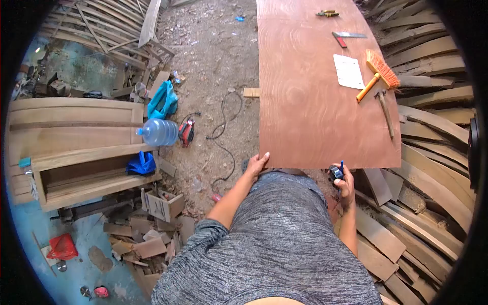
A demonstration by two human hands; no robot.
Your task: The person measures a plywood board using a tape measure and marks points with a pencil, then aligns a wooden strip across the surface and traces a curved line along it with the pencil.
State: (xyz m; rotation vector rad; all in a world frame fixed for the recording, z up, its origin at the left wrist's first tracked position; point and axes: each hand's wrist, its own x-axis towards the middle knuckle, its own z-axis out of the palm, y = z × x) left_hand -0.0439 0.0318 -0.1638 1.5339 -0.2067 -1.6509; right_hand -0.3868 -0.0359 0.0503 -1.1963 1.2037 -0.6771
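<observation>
A reddish-brown plywood sheet point(305, 117) stretches away in front of my body. At its near left corner, my left hand point(256, 165) grips the edge, a fingertip showing on top and the other fingers partly hidden. Beside the near edge on the right, my right hand point(346, 186) is closed around a dark tape measure point(335, 173), and a blue pen point(341, 166) sticks up by its fingers. On the sheet lie a hammer point(386, 114), an orange hand brush point(381, 71), a white paper point(348, 71), a try square point(348, 35) and pliers point(327, 13).
Stacked wooden boards point(432, 162) line the right side. To the left are a wooden frame point(91, 173), a blue water jug point(160, 132), a red power tool point(187, 132) and its black cord point(223, 122). Offcuts point(147, 246) and a wooden box point(163, 204) lie on the littered floor.
</observation>
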